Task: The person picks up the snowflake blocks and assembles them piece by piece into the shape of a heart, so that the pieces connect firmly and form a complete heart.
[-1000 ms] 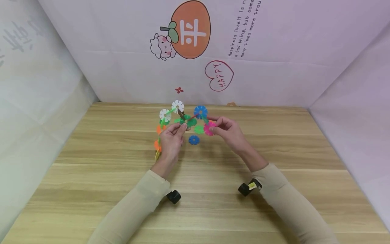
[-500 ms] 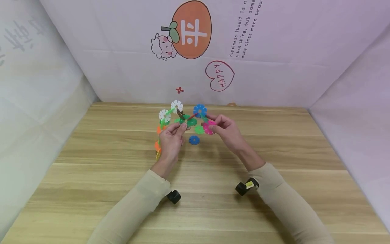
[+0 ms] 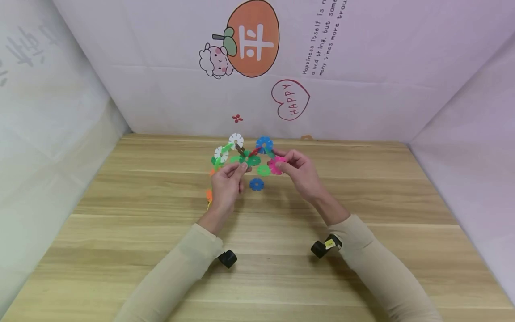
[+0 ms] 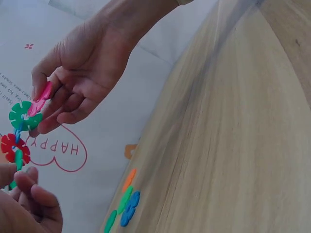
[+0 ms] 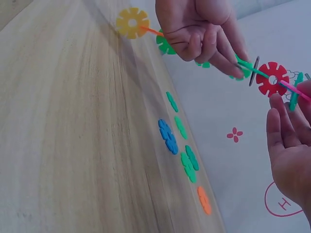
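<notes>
A chain of slotted plastic snowflake discs hangs between the hands. My left hand (image 3: 226, 185) pinches a green disc (image 3: 243, 157) partway along it. My right hand (image 3: 302, 175) pinches a pink disc (image 3: 274, 167) at the chain's right end. In the left wrist view the pink disc (image 4: 42, 98) joins a green disc (image 4: 17, 116), with a red disc (image 4: 7, 145) below. Two white discs (image 3: 232, 144) and a blue disc (image 3: 260, 142) stand out at the top. Orange discs (image 3: 209, 195) trail behind the left wrist, and a yellow disc (image 5: 123, 25) ends that side.
Loose discs lie on the wooden table (image 3: 265, 277) beneath the hands: a blue one (image 3: 252, 184), several green ones (image 5: 187, 167) and an orange one (image 5: 204, 200). A printed white cloth wall (image 3: 354, 107) rises behind the table, and more cloth closes both sides.
My right hand has shifted slightly left, bringing the pink disc a little up and left. The chain's left part has swung slightly right. Both hands keep their grip.
</notes>
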`<move>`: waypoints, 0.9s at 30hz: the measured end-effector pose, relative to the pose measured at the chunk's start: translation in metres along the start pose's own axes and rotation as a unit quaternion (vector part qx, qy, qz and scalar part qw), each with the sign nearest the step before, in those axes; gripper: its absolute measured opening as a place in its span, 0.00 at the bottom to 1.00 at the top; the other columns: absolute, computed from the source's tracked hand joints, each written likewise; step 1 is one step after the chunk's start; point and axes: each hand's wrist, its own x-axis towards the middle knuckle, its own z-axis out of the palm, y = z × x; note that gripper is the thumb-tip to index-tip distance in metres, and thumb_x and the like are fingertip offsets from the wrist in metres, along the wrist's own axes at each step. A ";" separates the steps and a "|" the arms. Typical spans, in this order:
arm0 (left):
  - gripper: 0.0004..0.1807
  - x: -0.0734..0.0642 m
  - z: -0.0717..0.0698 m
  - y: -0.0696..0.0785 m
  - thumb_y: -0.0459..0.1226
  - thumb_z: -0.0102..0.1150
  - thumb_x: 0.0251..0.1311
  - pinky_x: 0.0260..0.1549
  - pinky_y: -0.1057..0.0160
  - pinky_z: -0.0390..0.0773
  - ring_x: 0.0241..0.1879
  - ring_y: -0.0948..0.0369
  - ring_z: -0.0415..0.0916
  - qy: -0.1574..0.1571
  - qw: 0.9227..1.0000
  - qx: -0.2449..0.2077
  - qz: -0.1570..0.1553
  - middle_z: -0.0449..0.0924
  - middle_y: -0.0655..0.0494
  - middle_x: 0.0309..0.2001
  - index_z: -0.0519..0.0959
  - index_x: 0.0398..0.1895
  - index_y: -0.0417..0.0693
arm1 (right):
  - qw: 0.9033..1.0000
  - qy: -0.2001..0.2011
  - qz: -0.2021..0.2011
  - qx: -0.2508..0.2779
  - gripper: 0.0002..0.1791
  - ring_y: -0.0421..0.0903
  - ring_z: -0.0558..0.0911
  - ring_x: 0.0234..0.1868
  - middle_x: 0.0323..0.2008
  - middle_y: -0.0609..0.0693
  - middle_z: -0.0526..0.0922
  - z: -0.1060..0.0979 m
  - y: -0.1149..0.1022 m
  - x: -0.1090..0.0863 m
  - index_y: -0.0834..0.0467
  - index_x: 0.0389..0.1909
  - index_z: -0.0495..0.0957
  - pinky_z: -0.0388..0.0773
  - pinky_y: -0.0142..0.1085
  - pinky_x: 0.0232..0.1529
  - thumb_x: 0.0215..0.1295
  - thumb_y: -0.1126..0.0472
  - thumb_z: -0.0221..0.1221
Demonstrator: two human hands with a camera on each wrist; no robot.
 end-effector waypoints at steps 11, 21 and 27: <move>0.10 -0.002 -0.006 0.045 0.44 0.62 0.70 0.18 0.67 0.69 0.19 0.62 0.68 -0.205 0.936 0.277 0.074 0.86 0.54 0.34 0.86 0.41 0.47 | 0.999 0.039 -0.005 -0.009 0.07 0.50 0.81 0.58 0.63 0.60 0.77 0.000 -0.003 0.000 0.62 0.31 0.73 0.80 0.33 0.50 0.70 0.71 0.59; 0.10 0.036 0.022 0.100 0.34 0.70 0.62 0.47 0.63 0.78 0.44 0.55 0.76 -0.308 0.551 0.558 0.539 0.83 0.52 0.42 0.87 0.46 0.44 | 1.000 -0.012 -0.017 -0.012 0.04 0.50 0.81 0.57 0.63 0.60 0.78 -0.010 -0.009 0.000 0.65 0.34 0.74 0.79 0.34 0.51 0.70 0.71 0.58; 0.05 0.042 0.028 0.094 0.31 0.69 0.61 0.40 0.65 0.78 0.36 0.57 0.76 -0.315 0.483 0.565 0.589 0.83 0.52 0.35 0.86 0.39 0.41 | 0.999 -0.023 0.002 -0.027 0.04 0.51 0.80 0.58 0.61 0.56 0.80 -0.010 -0.013 -0.001 0.66 0.37 0.75 0.79 0.35 0.52 0.71 0.70 0.59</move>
